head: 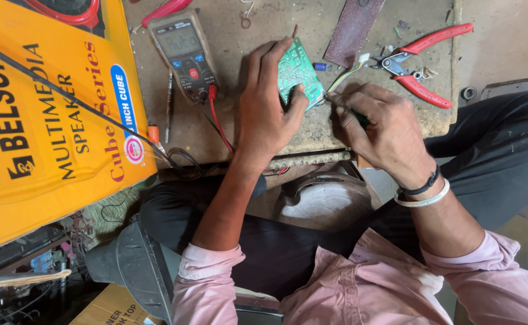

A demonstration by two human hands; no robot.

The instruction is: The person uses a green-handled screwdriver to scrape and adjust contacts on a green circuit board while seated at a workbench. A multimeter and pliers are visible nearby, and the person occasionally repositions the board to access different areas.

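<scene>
L hand [267,111] grips green circuit board [299,72]; R hand [378,126] closed on probe [343,107].

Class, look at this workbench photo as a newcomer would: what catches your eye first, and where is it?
The big yellow box fills the left side. At centre, the left hand tilts a green circuit board on the bench while the right hand puts a thin tool to its edge. Red-handled pliers lie at upper right, and a multimeter sits at the top, between box and board.
</scene>
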